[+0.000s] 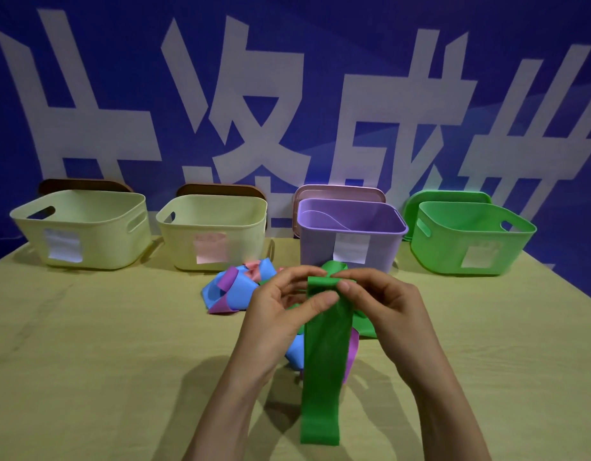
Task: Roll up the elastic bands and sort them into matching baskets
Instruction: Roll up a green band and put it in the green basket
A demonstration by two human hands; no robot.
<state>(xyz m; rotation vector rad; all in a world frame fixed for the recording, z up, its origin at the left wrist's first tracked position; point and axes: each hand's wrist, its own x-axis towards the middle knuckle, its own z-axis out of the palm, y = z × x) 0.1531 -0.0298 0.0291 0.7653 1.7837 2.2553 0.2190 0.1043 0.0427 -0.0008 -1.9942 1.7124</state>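
Back row on the tabletop [104, 344], all against the blue banner [304, 44] with big white characters: left yellow basket [28, 234] with a white label, brown lid standing behind it; second yellow basket [174, 241] just beside it, pink label, brown lid behind; purple basket [315, 241], white label, pink lid behind; green basket [433, 247] at far right, white label, green lid behind. Front row: pile of bands [234, 287] (blue, purple, pink strips, loose and unrolled) lies in front of the second yellow basket and runs under the hands. Left hand [280, 307] has its grip clamped on the green band [320, 377], thumb pressed on the band's front face, fingers curled behind the top end. Right hand [387, 301] pinches that same top end from the other side, thumb just beside the left thumb. A small green fold sticks up above the fingers, in front of the purple basket. The rest of the green band hangs flat and unrolled from the hands toward the camera; can't tell if its lower end touches the tabletop.
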